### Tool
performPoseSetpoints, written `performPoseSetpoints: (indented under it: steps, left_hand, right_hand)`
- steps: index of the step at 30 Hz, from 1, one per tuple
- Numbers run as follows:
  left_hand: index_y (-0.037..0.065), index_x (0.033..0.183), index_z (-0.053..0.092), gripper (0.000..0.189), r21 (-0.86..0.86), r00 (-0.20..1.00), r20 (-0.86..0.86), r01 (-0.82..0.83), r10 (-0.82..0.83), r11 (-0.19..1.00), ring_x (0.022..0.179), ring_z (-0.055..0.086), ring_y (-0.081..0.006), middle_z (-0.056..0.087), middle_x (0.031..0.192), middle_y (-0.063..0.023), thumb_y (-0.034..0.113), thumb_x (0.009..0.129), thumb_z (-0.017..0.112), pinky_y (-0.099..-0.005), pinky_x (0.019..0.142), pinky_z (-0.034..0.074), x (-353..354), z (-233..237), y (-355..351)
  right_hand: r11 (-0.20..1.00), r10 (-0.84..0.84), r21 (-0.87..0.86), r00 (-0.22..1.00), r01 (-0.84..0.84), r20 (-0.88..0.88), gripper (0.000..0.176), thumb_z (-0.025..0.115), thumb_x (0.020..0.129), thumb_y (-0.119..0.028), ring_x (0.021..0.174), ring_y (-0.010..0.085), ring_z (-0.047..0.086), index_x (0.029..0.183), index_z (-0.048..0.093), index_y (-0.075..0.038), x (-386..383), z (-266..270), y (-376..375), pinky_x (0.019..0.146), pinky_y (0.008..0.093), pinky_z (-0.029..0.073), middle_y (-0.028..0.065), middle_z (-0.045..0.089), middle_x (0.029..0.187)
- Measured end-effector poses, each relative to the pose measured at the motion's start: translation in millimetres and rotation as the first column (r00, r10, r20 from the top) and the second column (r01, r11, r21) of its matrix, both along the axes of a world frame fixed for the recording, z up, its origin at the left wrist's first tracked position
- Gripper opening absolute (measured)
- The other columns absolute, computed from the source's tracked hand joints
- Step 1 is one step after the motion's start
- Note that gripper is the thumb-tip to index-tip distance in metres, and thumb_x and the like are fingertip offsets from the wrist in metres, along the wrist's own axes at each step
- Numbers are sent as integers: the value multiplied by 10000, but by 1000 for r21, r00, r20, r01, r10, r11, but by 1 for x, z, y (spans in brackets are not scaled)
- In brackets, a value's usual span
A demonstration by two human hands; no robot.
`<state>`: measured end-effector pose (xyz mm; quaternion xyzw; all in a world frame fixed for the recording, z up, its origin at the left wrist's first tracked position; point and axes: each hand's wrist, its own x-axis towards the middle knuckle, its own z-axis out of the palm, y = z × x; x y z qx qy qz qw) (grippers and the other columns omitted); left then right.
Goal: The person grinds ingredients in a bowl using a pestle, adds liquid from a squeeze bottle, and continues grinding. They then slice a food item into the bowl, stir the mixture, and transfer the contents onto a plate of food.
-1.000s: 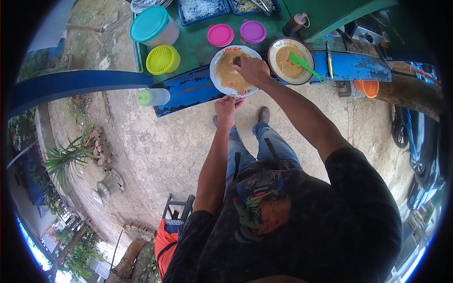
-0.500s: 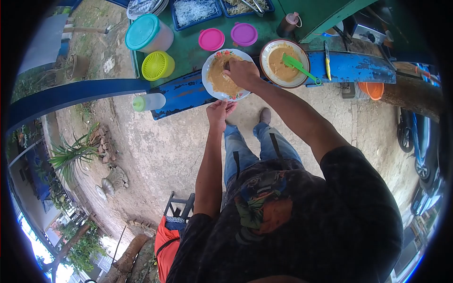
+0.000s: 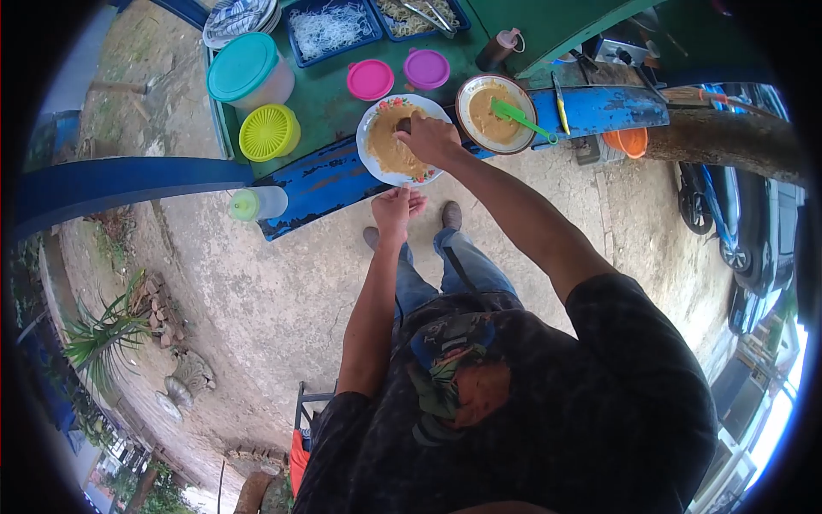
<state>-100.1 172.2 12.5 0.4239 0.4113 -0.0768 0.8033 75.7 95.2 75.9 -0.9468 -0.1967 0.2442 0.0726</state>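
Observation:
A white floral-rimmed plate (image 3: 366, 152) spread with brown sauce (image 3: 387, 141) sits at the front edge of the stall counter. Over its middle, my right hand (image 3: 430, 140) is closed on a dark, rounded pestle (image 3: 403, 126), pressed down in the sauce; most of the pestle is hidden. My left hand (image 3: 396, 210) grips the plate's near rim, with some fingers stretched out beneath it. Just right of it stands a brown-rimmed plate (image 3: 463, 120) of similar sauce, with a green spatula (image 3: 521, 118) resting in it.
Along the counter are a teal-lidded tub (image 3: 248, 73), a yellow container (image 3: 269, 133), a pink lid (image 3: 370, 79), a purple lid (image 3: 426, 68), blue noodle trays (image 3: 332, 32) and tongs (image 3: 431, 17). A yellow-handled knife (image 3: 561, 104) lies right; a bottle (image 3: 259, 203) stands left.
The camera view has shifted, so the counter appears further left. My right hand still grips the pestle in the sauce, its wrist slightly turned; my left hand stays at the plate's near rim.

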Motion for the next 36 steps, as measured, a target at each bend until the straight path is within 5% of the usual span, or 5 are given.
performPoseSetpoints:
  steps: [10, 13, 18, 23, 36]
  left_hand:
    - [-98, 985, 649, 635, -28, 957, -119, 264, -265, 964, 667, 749, -311, 719, 919, -207, 537, 988, 656, -369, 553, 656, 99, 46, 1]
    - [-105, 992, 646, 585, 217, 895, -277, 412, -349, 885, 680, 746, -329, 709, 981, -234, 476, 958, 705, -392, 548, 658, 113, 60, -17]
    - [-98, 964, 651, 441, 536, 836, -438, 539, -331, 650, 653, 731, -308, 705, 954, -244, 342, 965, 682, -412, 458, 602, 114, 59, -23]
    - [-57, 990, 602, 440, 499, 848, -432, 509, -308, 701, 529, 640, -191, 670, 752, -139, 380, 1024, 568, -369, 358, 420, 111, 39, 0]
    - [112, 997, 563, 471, 78, 913, -287, 324, -289, 943, 476, 458, -94, 554, 720, -35, 572, 1075, 496, -224, 358, 264, 93, 55, 17]
  right_hand:
    - [830, -324, 307, 851, 465, -412, 502, 548, 1007, -265, 1193, 525, 621, 1356, 479, 90, -32, -1, -37, 1023, 549, 485, 391, 643, 1216]
    - [843, -154, 523, 988, 124, 13, 328, 588, 886, -66, 1062, 488, 675, 1197, 641, 28, -19, -12, -111, 965, 513, 526, 303, 700, 1119]
    - [956, -294, 151, 826, 252, 481, 401, 807, 849, -281, 1182, 355, 520, 1192, 674, -122, 38, -17, -253, 944, 487, 476, 119, 595, 1181]
    - [933, -314, 215, 945, 288, 96, 354, 795, 862, -234, 1037, 421, 660, 1153, 659, -86, 63, -30, -275, 848, 535, 533, 186, 629, 1184]
    - [786, -545, 361, 838, 502, 20, 309, 563, 995, -115, 937, 485, 696, 1303, 539, -130, -15, 8, -256, 757, 591, 549, 228, 730, 1055]
